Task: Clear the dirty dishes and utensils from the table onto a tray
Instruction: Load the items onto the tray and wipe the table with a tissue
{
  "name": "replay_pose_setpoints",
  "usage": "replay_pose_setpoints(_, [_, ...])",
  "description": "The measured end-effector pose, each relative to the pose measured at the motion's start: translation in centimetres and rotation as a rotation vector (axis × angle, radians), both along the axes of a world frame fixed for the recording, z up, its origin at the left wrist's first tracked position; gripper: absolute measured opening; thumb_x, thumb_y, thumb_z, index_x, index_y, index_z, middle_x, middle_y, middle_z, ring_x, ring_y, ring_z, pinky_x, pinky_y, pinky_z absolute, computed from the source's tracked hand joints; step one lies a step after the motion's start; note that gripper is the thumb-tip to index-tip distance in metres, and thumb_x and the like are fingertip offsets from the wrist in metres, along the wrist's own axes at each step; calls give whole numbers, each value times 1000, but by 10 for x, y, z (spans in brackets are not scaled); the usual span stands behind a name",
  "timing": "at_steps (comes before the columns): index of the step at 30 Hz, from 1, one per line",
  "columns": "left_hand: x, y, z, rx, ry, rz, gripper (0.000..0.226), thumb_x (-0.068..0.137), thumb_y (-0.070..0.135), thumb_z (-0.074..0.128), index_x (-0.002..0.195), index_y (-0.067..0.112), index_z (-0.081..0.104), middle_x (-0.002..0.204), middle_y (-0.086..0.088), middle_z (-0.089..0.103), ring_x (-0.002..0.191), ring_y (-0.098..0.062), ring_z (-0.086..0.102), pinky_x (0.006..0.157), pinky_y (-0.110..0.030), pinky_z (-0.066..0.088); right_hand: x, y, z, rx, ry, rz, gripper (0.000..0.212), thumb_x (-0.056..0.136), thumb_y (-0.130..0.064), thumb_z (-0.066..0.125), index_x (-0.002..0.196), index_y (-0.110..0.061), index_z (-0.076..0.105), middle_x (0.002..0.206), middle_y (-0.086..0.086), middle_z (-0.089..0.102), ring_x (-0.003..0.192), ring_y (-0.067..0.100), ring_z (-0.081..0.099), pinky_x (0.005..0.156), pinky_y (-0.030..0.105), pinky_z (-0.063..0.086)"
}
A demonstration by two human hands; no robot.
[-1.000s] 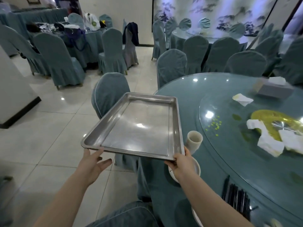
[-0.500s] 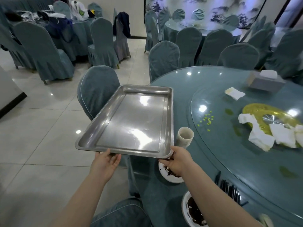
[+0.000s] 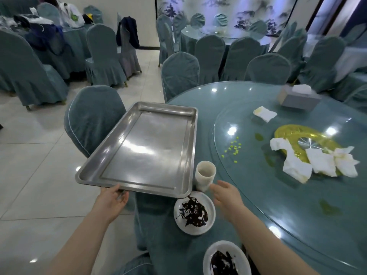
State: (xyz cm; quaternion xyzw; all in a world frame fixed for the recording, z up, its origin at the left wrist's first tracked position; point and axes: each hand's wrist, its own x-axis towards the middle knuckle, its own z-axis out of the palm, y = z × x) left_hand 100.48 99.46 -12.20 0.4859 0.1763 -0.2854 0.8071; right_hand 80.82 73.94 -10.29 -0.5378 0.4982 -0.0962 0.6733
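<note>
Tray (image 3: 147,147), a bare steel one, is held level over the near edge of the round table (image 3: 198,100) and the covered chair (image 3: 93,120) beside it, with nothing on it. The left hand (image 3: 112,201) grips its near rim from below, fingers curled under the metal and thumb on the edge. The right hand (image 3: 226,195) is off the tray, fingers spread and relaxed, holding nothing, just beside a white cup (image 3: 205,177) that stands upright on the table at the tray's near right corner. Below the cup sits a white plate (image 3: 194,213) smeared with dark sauce, partly under the tray's corner, and a second smeared plate (image 3: 226,259) lies nearer the person. On the glass turntable (image 3: 248,175) are crumpled napkins (image 3: 313,163), a yellow spill (image 3: 294,132), green bits (image 3: 234,147) and a folded napkin (image 3: 265,114). A tissue box (image 3: 297,98) stands at the far side.
</note>
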Motion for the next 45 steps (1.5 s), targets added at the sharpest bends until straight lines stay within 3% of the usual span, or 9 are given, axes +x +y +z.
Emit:
replay_pose_setpoints(3, [13,-10,-7,15,12,-27,36,95,-1,47,117,28,44,97,-9,58,80,-20,54,50,-20,49,3,-16,-6,-193,42,59,84,74,-18,79,145,-13,35,139,11,49,120,20,52,100,35,43])
replay_pose_setpoints(10, [35,-37,-27,81,75,-69,33,95,5,51,122,21,38,94,-9,56,76,-19,52,47,-17,49,28,-39,-27,-314,26,238,106,64,-20,86,149,-25,23,145,1,42,131,16,42,104,33,37])
replay_pose_setpoints(13, [44,-51,-31,98,70,-77,34,95,6,51,120,24,38,95,-9,57,76,-19,53,53,-21,47,39,-44,-36,-336,-26,274,94,61,-17,87,141,-26,37,132,-5,55,119,13,54,102,38,45])
replay_pose_setpoints(17, [58,-69,-34,114,53,-80,33,94,5,52,117,27,40,97,-7,57,75,-18,53,53,-22,43,45,-51,-42,-394,-53,304,61,61,-19,84,107,-43,51,104,-16,65,97,5,63,86,34,54])
replay_pose_setpoints(24, [66,-111,-37,162,47,-123,51,95,6,50,138,28,33,110,-13,57,79,-20,55,60,-26,41,39,-77,-40,-433,-75,148,60,53,-41,81,104,-42,49,93,-25,64,87,-4,62,70,19,49])
replay_pose_setpoints(29, [58,-134,-39,141,73,-110,50,98,16,48,144,24,30,105,-12,59,79,-24,55,62,-27,41,36,-93,-30,-442,-185,49,59,54,-49,80,106,-40,53,99,-26,66,87,-3,65,73,21,49])
replay_pose_setpoints(35, [44,-141,-43,34,127,-72,44,99,29,48,142,30,37,130,-15,54,89,-26,57,65,-30,46,62,-94,-24,-408,-247,57,53,61,-58,71,107,-39,54,99,-25,67,90,-5,64,76,20,48])
replay_pose_setpoints(41, [35,-135,-46,-7,133,-67,56,98,33,49,148,34,24,138,-19,48,106,-32,58,84,-40,49,113,-91,-27,-399,-86,124,57,74,-51,70,117,-33,38,104,-19,58,93,7,59,64,16,43])
replay_pose_setpoints(45, [22,-127,-47,143,77,-261,58,98,36,47,148,14,29,142,-16,46,124,-31,50,101,-42,40,137,-95,-40,-484,141,231,74,74,-54,69,129,-21,32,116,-1,56,95,25,58,78,35,47])
